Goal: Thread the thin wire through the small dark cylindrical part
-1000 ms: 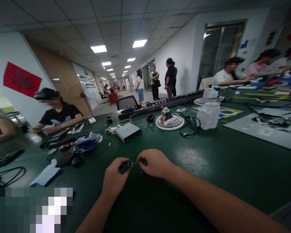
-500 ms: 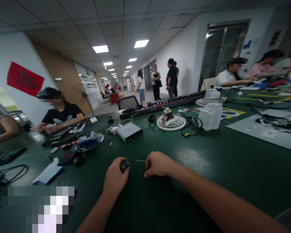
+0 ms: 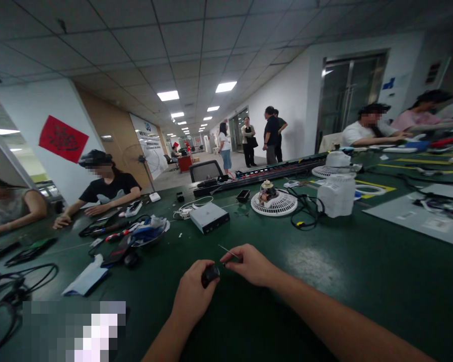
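1. The dark round piece [image 3: 211, 274], short and thick, is in the left hand [image 3: 194, 287], above the near middle of the green table [image 3: 317, 317].
2. The left hand is curled, with thumb and fingers closed around the piece's sides.
3. The right hand [image 3: 254, 265], just right of it, has its fingers drawn together, pinching a thin metal rod [image 3: 228, 250] that slants up to the left. The rod is apart from the piece. Something small and dark shows at these fingertips, too small to tell.
4. Beyond the hands lies a grey box [image 3: 210, 217] with a black front, a white cable [image 3: 189, 208] just beside its far left.
5. Farther right come a small black tray [image 3: 243, 195], then a round white grille [image 3: 277, 208] with a motor-like part on top.
6. Right of the grille are a tangled black cable [image 3: 305, 217] and a white housing [image 3: 336, 197]; a grey board [image 3: 396, 213] lies at far right.
7. On the left side are a blue bundle [image 3: 150, 231] and, nearer, a pale blue sheet [image 3: 86, 277].
8. At the table's far left edge sits a person in a black shirt [image 3: 111, 188]; several people stand in the far background.
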A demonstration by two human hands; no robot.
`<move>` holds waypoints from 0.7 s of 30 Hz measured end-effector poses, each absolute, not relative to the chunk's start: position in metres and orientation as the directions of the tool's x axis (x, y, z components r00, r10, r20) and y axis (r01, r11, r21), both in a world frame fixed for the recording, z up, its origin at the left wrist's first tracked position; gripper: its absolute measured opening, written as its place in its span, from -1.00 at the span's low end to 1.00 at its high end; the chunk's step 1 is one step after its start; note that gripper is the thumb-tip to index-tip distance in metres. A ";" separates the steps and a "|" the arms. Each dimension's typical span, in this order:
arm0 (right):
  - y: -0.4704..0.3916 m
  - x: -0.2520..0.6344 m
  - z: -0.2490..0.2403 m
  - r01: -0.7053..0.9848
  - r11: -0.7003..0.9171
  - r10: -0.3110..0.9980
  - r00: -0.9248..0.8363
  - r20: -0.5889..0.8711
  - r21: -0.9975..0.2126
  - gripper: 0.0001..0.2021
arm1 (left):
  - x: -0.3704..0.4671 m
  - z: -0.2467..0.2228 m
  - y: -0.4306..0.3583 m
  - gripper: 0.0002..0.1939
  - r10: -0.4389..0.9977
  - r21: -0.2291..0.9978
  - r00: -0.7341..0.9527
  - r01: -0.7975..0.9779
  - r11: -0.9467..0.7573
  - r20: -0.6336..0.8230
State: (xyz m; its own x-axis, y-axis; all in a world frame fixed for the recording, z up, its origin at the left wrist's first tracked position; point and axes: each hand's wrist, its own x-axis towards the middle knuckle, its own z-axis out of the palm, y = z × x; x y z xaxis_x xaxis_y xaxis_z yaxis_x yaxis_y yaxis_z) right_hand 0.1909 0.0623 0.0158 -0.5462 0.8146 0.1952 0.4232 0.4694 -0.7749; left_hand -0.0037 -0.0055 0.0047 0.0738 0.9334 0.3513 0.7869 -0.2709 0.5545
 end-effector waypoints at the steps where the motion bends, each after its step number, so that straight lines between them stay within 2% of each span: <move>1: 0.062 0.190 0.015 0.415 0.483 0.812 -0.542 0.217 -0.771 -0.78 | -0.003 0.006 -0.006 -0.73 0.932 0.557 0.092 0.779 -0.287 0.352; 4: 0.059 0.186 0.012 0.385 0.496 0.799 -0.552 0.237 -0.778 -0.79 | 0.000 0.008 -0.008 -0.71 0.924 0.557 0.126 0.766 -0.322 0.361; 7: 0.057 0.185 0.010 0.402 0.444 0.819 -0.545 0.180 -0.801 -0.80 | 0.001 0.009 -0.009 -0.69 0.923 0.558 0.144 0.760 -0.333 0.356; 13: 0.056 0.186 0.013 0.460 0.474 0.839 -0.494 0.227 -0.751 -0.89 | 0.001 0.010 -0.011 -0.69 0.912 0.555 0.199 0.740 -0.380 0.359; 21: 0.056 0.186 0.014 0.495 0.452 0.850 -0.492 0.189 -0.742 -0.90 | -0.001 0.011 -0.010 -0.69 0.903 0.544 0.236 0.734 -0.408 0.359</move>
State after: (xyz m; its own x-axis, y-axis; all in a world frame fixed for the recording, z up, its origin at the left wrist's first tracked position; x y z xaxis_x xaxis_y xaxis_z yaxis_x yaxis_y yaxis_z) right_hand 0.1865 0.0556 0.0139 -0.4925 0.8497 0.1885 0.4948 0.4515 -0.7425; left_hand -0.0013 -0.0104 0.0107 0.2360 0.9031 0.3587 0.7336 -0.4077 0.5438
